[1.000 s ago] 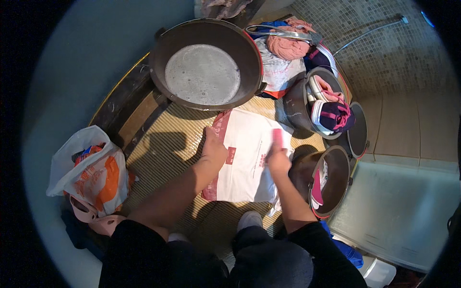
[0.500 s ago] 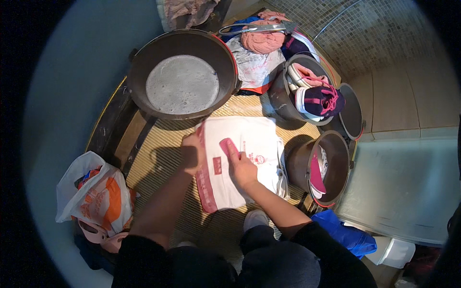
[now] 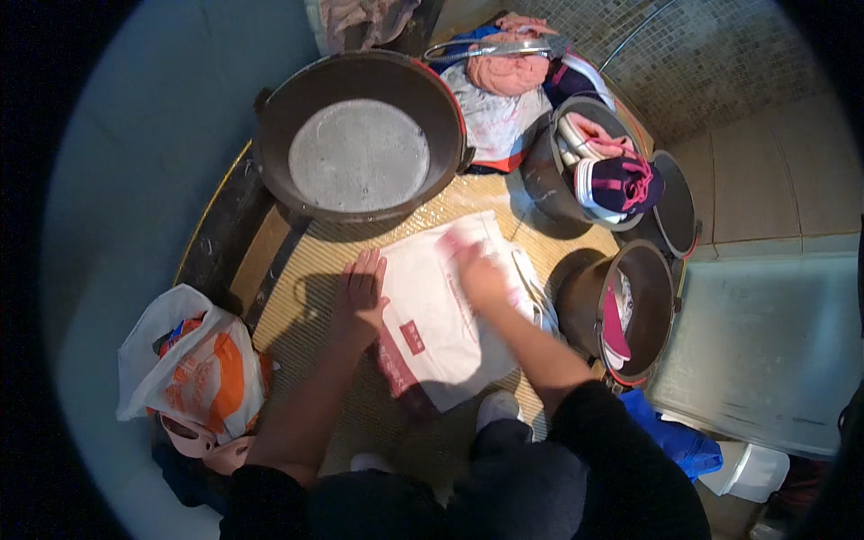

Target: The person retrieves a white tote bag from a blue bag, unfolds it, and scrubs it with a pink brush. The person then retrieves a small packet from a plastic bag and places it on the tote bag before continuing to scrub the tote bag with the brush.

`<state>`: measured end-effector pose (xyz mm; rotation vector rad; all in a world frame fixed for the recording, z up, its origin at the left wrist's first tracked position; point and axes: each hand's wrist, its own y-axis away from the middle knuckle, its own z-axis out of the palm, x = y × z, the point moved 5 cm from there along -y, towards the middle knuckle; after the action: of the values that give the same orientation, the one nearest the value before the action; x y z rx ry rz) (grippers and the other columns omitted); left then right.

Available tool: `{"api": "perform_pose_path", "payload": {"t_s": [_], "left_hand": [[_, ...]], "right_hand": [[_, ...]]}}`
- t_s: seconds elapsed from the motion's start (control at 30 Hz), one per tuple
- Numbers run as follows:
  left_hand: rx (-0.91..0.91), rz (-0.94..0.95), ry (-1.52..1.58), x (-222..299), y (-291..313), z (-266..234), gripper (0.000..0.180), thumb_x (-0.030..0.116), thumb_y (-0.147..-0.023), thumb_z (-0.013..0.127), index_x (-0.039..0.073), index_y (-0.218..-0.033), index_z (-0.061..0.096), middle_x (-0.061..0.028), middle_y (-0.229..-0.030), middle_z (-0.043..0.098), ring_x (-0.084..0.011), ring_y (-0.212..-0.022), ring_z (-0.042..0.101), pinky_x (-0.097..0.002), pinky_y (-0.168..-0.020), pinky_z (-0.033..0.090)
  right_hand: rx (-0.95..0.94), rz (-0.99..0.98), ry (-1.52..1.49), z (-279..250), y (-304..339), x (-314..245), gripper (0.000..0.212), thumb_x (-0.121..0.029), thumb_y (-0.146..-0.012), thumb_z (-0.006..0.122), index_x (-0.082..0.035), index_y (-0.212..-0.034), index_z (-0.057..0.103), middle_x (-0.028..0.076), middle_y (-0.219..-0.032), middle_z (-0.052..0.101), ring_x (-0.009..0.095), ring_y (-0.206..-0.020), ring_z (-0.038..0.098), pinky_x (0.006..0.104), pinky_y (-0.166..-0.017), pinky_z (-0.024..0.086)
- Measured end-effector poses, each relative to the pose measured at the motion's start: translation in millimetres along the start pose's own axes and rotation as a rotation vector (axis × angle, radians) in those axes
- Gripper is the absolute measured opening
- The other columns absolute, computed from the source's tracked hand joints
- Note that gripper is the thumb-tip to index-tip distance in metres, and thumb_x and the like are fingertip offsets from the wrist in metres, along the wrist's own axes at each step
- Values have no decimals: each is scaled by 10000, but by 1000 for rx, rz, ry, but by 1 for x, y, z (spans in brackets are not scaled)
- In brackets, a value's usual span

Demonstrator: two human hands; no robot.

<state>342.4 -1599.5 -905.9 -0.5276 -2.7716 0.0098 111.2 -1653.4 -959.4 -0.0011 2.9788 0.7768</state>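
One flat, rectangular cloth bag (image 3: pixel 445 328)

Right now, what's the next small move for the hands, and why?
With the right hand, probably draw the pink bar down the white cloth toward its maroon band: the bar, blurred, is over the upper part, and the left hand rests at the left edge, likely able to steady it.
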Motion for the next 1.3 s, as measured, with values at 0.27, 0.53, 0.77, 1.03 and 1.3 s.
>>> {"api": "perform_pose_path", "payload": {"t_s": [0.27, 0.53, 0.77, 1.03, 1.3], "left_hand": [[6, -44, 28, -6, 1, 20, 731, 220, -763, 681, -1, -1377, 352, -131, -1456, 305, -284, -1366, 256, -412, -1125, 208], [68, 5, 30, -5, -1, 16, 748, 197, -742, 694, -11, -1373, 350, -152, -1455, 300, -296, -1368, 253, -421, -1128, 206], [40, 34, -31, -17, 21, -2, 725, 196, -752, 650, -32, -1369, 345, -169, -1439, 314, -305, -1352, 278, -409, -1134, 198], [1, -7, -180, -10, 23, 11, 621, 188, -828, 531, -38, -1376, 345, -162, -1465, 286, -291, -1367, 226, -397, -1140, 175], [-83, -65, -421, 6, 8, 23, 565, 197, -883, 415, -22, -1397, 332, -162, -1493, 246, -276, -1390, 186, -392, -1148, 103]], "right_hand": [[195, 16, -100, -43, 2, -46, 643, -487, -971, 218, 61, -1270, 371, 316, -1013, 601, 431, -930, 607, 513, -838, 456], [195, 54, -149, -9, -13, -40, 532, -338, -986, 216, 33, -1366, 248, 338, -1146, 534, 426, -883, 623, 502, -791, 487], [329, 226, -200, -74, -2, 2, 466, -260, -975, 328, -153, -1415, 221, 337, -1325, 368, 413, -847, 635, 477, -637, 527], [170, 107, -135, -19, 23, 10, 627, -463, -950, 292, 89, -1236, 376, 332, -994, 601, 447, -854, 624, 517, -795, 471], [126, -62, -20, 34, 58, -22, 417, -310, -962, 359, 28, -1192, 438, 281, -881, 636, 366, -720, 656, 519, -626, 510]]}}
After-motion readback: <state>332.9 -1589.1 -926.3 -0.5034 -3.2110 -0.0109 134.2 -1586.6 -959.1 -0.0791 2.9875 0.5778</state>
